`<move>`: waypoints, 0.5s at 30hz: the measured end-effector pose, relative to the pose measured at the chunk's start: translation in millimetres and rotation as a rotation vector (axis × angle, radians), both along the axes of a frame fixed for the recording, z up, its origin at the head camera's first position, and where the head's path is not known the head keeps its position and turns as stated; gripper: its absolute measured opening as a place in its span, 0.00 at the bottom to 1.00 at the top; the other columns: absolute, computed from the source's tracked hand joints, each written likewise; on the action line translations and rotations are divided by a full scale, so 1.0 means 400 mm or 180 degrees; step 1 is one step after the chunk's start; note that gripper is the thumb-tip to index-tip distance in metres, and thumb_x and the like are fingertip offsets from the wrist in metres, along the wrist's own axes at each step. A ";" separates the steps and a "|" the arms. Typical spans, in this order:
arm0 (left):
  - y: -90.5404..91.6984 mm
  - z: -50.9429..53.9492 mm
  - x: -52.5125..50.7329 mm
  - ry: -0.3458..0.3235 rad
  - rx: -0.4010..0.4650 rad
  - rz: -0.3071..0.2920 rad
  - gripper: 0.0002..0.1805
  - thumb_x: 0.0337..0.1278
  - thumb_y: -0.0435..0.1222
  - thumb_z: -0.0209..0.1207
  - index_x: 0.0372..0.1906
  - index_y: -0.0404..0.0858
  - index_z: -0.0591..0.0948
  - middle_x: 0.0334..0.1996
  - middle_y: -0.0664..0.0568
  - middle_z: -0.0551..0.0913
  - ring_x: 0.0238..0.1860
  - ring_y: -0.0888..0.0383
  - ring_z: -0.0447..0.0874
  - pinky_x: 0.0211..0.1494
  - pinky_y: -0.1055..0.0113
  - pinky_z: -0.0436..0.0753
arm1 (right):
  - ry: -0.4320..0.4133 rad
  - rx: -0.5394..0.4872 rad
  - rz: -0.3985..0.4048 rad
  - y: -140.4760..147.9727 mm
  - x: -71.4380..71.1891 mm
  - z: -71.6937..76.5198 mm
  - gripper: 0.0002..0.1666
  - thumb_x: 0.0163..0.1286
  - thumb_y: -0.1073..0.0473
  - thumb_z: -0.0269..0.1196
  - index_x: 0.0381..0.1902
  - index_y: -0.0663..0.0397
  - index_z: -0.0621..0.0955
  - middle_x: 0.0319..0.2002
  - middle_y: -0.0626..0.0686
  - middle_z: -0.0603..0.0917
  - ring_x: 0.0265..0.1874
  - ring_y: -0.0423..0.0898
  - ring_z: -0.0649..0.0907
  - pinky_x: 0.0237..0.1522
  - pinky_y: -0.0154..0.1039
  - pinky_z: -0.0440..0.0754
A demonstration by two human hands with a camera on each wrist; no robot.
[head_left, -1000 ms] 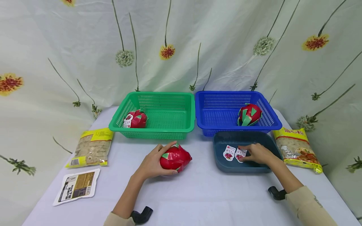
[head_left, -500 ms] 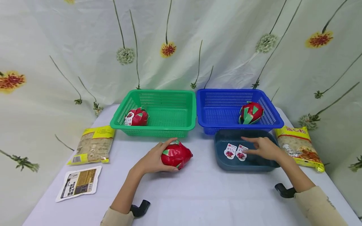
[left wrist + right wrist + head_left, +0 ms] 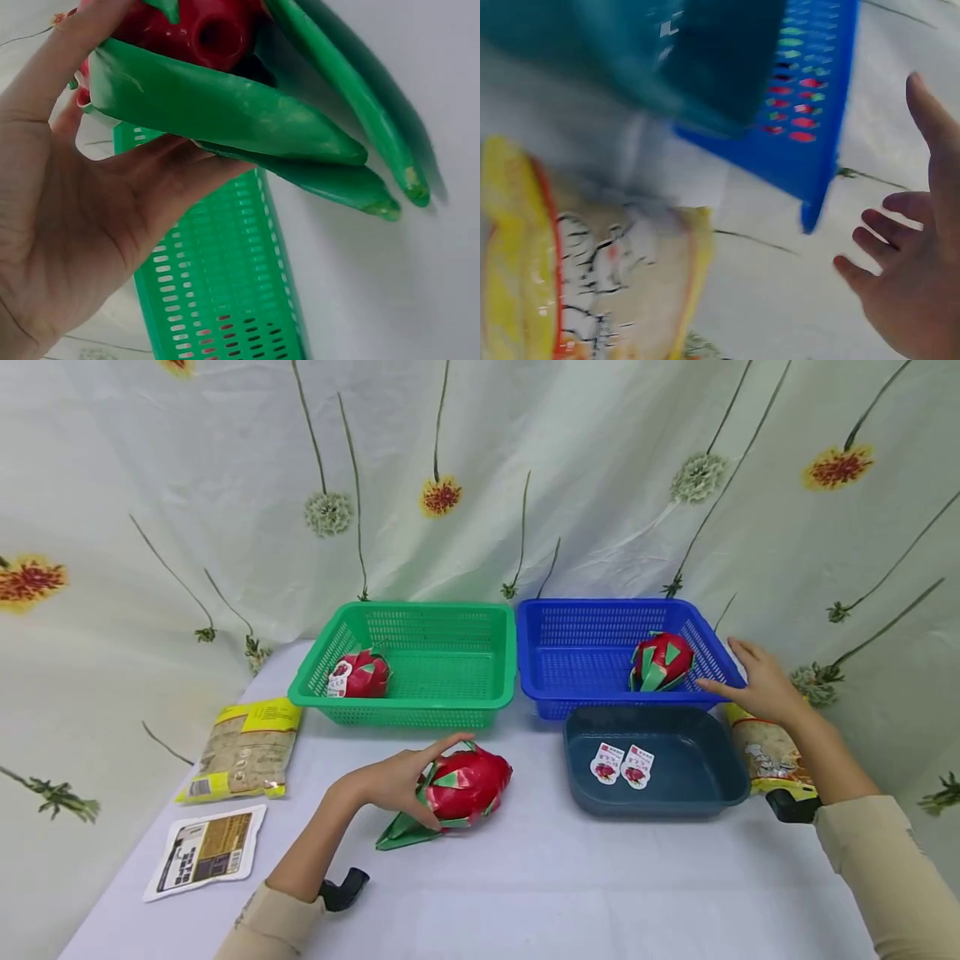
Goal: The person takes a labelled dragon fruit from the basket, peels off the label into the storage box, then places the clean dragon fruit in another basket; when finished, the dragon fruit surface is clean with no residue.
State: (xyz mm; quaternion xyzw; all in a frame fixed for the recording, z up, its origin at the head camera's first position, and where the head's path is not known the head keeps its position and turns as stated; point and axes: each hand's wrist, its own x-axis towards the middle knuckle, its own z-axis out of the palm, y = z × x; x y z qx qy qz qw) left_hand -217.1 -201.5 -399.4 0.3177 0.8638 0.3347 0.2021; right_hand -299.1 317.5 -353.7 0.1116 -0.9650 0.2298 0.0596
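Observation:
My left hand point(image 3: 393, 781) holds a red dragon fruit point(image 3: 474, 777) on the table, thumb and fingers about its sides. In the left wrist view its long green leaves point(image 3: 225, 112) stick out past the palm. My right hand point(image 3: 768, 689) has its fingers spread beside the right end of the blue basket point(image 3: 577, 668), with nothing in it. Inside that basket, toward the right, lies another dragon fruit point(image 3: 663, 660). A third dragon fruit point(image 3: 367, 675), bearing a white sticker, lies at the left in the green basket point(image 3: 450, 677).
In front of the blue basket stands a dark blue tub point(image 3: 690, 777) with two stickers point(image 3: 636, 767) in it. A yellow food bag point(image 3: 772, 752) lies under my right forearm. At left are another yellow bag point(image 3: 251, 747) and a flat white packet point(image 3: 206, 853).
My right hand has left the stickers in the tub and moved up and right to the blue basket's end. The left hand has shifted slightly left, and the fruit's green leaves now show.

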 end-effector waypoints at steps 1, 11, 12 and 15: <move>0.000 0.000 0.000 0.0021 0.0020 -0.0005 0.64 0.27 0.40 0.77 0.70 0.65 0.46 0.59 0.56 0.67 0.59 0.54 0.65 0.43 0.65 0.80 | -0.0170 0.0043 0.0057 0.007 -0.007 -0.008 0.58 0.62 0.39 0.58 0.69 0.71 0.42 0.66 0.76 0.46 0.63 0.74 0.50 0.54 0.72 0.53; 0.093 0.126 -0.060 0.0487 0.0777 0.0076 0.60 0.29 0.39 0.77 0.68 0.64 0.50 0.58 0.51 0.69 0.54 0.51 0.73 0.43 0.60 0.81 | -0.0810 -0.0149 0.0129 0.026 -0.016 -0.057 0.61 0.64 0.36 0.53 0.68 0.68 0.31 0.68 0.72 0.34 0.62 0.76 0.49 0.53 0.72 0.53; 0.115 0.156 -0.074 0.0555 0.0909 0.0138 0.60 0.30 0.38 0.76 0.69 0.64 0.49 0.59 0.49 0.69 0.53 0.48 0.74 0.42 0.59 0.81 | -0.0796 -0.0156 0.0114 0.025 -0.016 -0.059 0.60 0.64 0.35 0.53 0.67 0.68 0.31 0.68 0.72 0.34 0.62 0.76 0.48 0.53 0.73 0.53; 0.191 0.234 -0.132 0.0914 0.1245 0.0334 0.60 0.31 0.39 0.76 0.69 0.64 0.48 0.65 0.47 0.62 0.54 0.46 0.74 0.41 0.61 0.82 | -0.0758 -0.0185 0.0083 0.015 -0.020 -0.066 0.60 0.63 0.35 0.53 0.68 0.67 0.32 0.68 0.70 0.33 0.63 0.75 0.46 0.53 0.72 0.52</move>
